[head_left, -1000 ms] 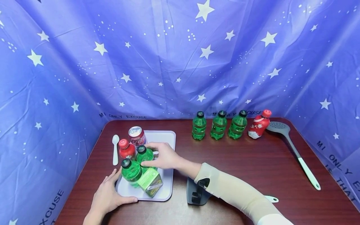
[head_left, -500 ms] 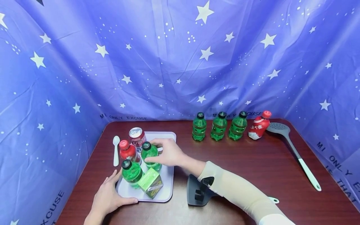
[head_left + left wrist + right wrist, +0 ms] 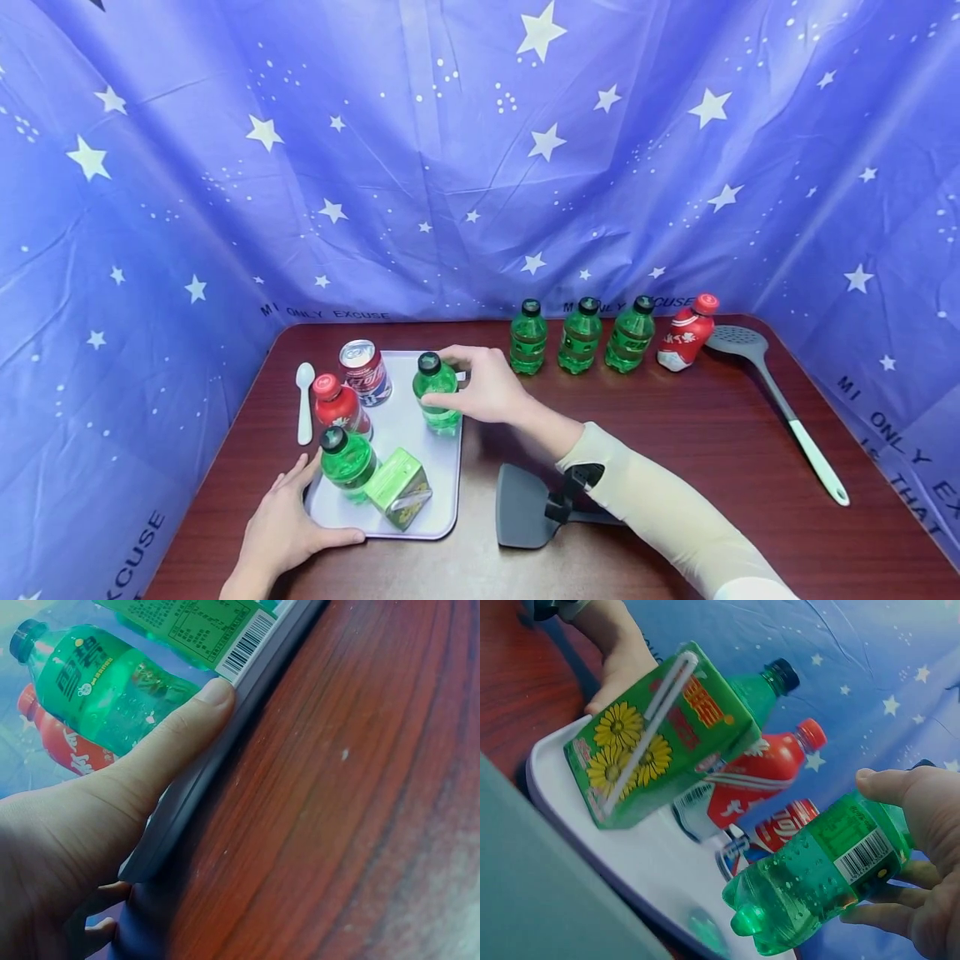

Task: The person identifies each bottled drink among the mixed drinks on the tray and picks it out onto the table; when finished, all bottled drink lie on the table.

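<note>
My right hand [image 3: 489,385] holds a green soda bottle [image 3: 434,392] with a black cap over the right side of the pale tray [image 3: 444,505]. In the right wrist view, the bottle's base shows above the tray with its reflection below. My left hand [image 3: 283,518] lies spread at the tray's near left corner, its straight thumb along the front rim. On the tray stand a second green bottle [image 3: 349,467] near that hand, a green drink carton [image 3: 399,488] with a straw on its side, a red bottle [image 3: 341,407] and a dark red can [image 3: 365,371].
Left of the tray lies a white spoon [image 3: 304,402]. Several bottles line the back: green ones, such as the middle green bottle [image 3: 580,340], and a leaning red bottle [image 3: 686,335]. A skimmer [image 3: 772,375] lies far right. A grey spatula [image 3: 522,506] lies under my right forearm.
My right hand has moved the green bottle rightward and back, away from the other drinks toward the tray's right edge. My left hand has stayed at the corner.
</note>
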A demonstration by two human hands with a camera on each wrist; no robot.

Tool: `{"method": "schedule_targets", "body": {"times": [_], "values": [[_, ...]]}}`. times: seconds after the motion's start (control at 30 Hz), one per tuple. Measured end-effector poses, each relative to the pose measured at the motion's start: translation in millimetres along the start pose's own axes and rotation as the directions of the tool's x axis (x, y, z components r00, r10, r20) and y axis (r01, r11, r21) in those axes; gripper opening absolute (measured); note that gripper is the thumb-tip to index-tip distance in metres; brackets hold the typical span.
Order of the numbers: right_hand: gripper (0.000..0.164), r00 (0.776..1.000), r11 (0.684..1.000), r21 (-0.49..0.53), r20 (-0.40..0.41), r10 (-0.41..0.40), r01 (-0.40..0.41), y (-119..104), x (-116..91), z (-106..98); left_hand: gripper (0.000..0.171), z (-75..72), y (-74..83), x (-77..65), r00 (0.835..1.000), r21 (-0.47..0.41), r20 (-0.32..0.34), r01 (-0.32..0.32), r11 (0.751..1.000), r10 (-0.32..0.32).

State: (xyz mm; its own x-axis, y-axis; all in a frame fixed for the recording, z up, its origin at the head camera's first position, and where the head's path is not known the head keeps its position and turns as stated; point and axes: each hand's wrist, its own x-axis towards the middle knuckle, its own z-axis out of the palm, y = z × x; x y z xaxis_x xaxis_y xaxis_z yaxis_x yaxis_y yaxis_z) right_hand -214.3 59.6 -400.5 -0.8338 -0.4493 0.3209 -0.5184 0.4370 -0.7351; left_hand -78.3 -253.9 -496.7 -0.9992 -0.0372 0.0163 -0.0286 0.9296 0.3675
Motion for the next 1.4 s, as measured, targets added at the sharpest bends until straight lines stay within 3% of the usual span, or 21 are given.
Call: {"method": "schedule_targets", "body": {"times": [0.47, 0.9, 1.4], "values": [[0.044, 0.996, 0.998, 0.021, -0.067, 0.062, -0.061, 28, -10, -27, 0.143, -0.5, -3.0, -3.9, 1.0, -0.003, -0.004, 0.01, 1.0, -0.01], [0.063, 0.976, 0.982, -0.015, -0.116, 0.185, -0.188, 53, -33, -56, 0.143, 0.5, -2.0, -0.5, 1.0, 0.001, -0.011, -0.002, 1.0, 0.002], [0.055, 0.967, 0.978, -0.043, -0.168, 0.193, -0.203, 70, -48, -77, 0.144, 1.2, -2.4, 0.5, 1.0, 0.004, -0.005, -0.002, 1.0, 0.002]]}}
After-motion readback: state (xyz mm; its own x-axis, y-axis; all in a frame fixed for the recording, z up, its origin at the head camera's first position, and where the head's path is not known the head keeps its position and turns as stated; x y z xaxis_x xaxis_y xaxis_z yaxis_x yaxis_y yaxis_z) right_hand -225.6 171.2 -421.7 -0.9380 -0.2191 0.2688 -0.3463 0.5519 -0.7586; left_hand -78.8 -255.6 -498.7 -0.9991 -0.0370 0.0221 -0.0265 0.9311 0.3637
